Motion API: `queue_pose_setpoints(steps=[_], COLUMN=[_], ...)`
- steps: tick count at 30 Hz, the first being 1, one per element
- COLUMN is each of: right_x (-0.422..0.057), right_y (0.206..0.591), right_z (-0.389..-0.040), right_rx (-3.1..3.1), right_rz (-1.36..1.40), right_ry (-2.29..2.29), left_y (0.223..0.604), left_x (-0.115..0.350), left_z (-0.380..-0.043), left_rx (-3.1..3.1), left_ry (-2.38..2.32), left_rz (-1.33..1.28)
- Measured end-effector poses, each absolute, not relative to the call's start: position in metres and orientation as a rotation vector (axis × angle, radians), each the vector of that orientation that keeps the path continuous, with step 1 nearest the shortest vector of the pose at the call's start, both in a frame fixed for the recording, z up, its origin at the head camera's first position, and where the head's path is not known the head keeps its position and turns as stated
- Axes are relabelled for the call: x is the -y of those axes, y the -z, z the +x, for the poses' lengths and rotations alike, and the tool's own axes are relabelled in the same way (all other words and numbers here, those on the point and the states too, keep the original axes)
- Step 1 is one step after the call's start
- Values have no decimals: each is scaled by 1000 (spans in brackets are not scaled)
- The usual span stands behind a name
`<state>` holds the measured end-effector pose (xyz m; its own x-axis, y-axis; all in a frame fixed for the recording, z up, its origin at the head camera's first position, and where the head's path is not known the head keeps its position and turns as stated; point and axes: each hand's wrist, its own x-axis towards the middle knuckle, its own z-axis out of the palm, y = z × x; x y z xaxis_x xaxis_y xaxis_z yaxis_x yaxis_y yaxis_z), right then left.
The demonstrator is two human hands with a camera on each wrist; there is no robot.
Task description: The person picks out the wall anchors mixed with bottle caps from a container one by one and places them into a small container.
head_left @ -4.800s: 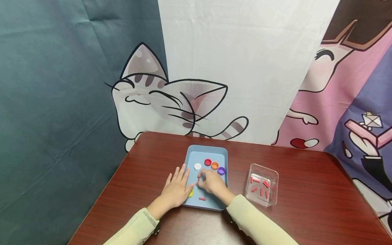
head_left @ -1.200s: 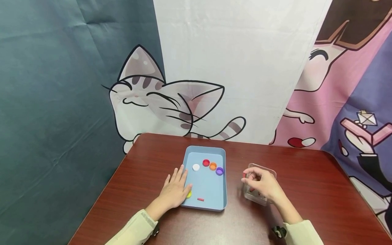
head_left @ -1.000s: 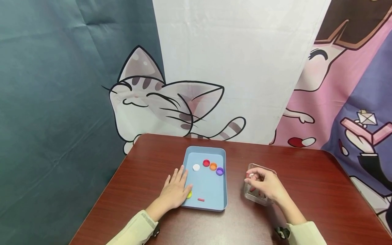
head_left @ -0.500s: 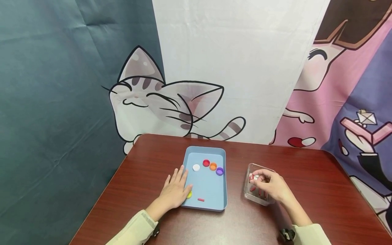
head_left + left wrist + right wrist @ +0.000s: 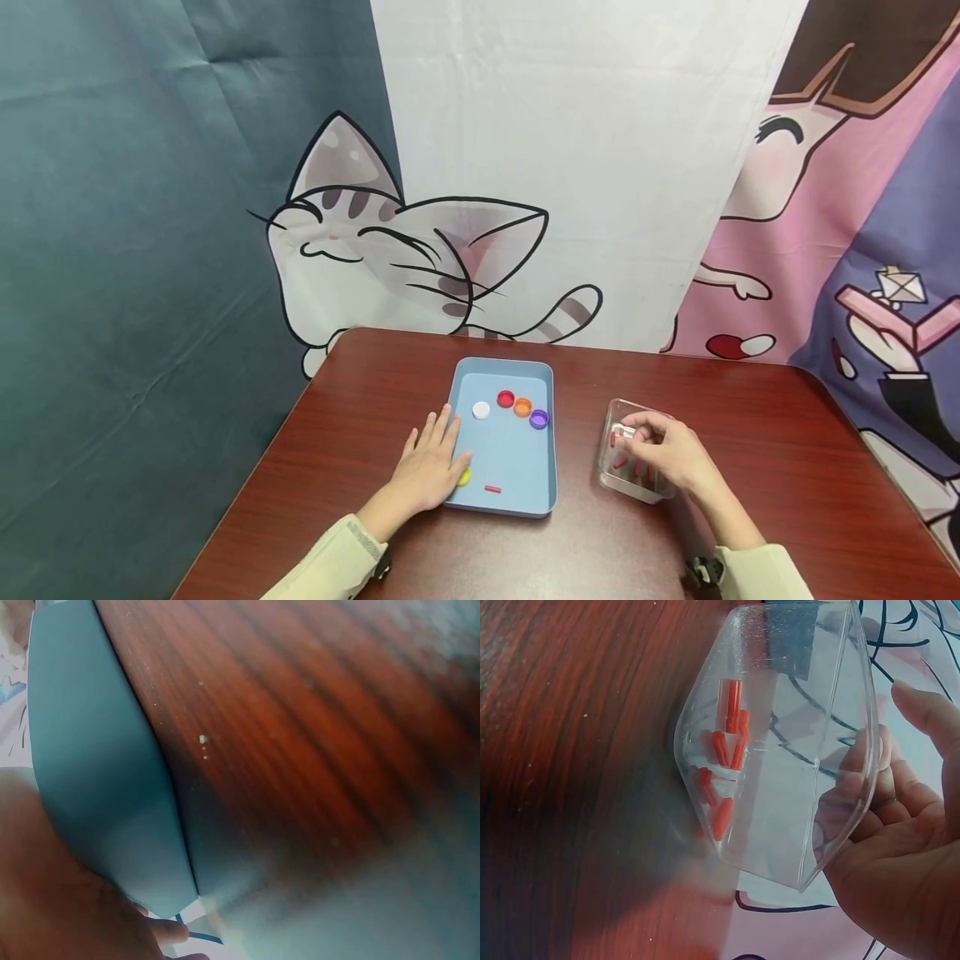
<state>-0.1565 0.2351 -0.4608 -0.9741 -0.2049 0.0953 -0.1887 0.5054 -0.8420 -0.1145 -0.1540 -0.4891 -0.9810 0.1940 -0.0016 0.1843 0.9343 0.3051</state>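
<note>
My left hand (image 5: 426, 472) lies with straight fingers over the left rim of a light blue tray (image 5: 517, 493). Its thumb partly covers a yellow round cap (image 5: 464, 477). In the tray are white (image 5: 482, 410), red (image 5: 506, 399), orange (image 5: 522, 407) and purple (image 5: 539, 419) caps, plus a small red stick (image 5: 492, 489) near the front. My right hand (image 5: 666, 450) hovers at the clear plastic box (image 5: 628, 490), thumb and fingers loosely bent. Several red sticks (image 5: 731, 705) lie in that box. The right wrist view shows nothing held in the right fingers.
Tray and box stand apart on a dark red wooden table (image 5: 360, 400). Behind it hangs a printed cloth (image 5: 600, 167) with a cartoon cat.
My right hand has gone from the tray to the box with a red stick, then released it there and drawn slightly right. The left hand stays on the tray.
</note>
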Motion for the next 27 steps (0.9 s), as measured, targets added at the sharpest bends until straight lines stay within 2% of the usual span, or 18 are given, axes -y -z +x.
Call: queue_pose_setpoints(steps=[10, 27], right_x=[-230, -190], right_y=[456, 452], right_z=[-157, -160], right_rx=[-2726, -2642], right_rz=[-405, -603], right_ry=[1499, 1452], left_y=[490, 491], left_x=[155, 155], left_z=[-114, -116], left_rx=[-3065, -3057], left_ry=[-483, -461], left_rz=[302, 287])
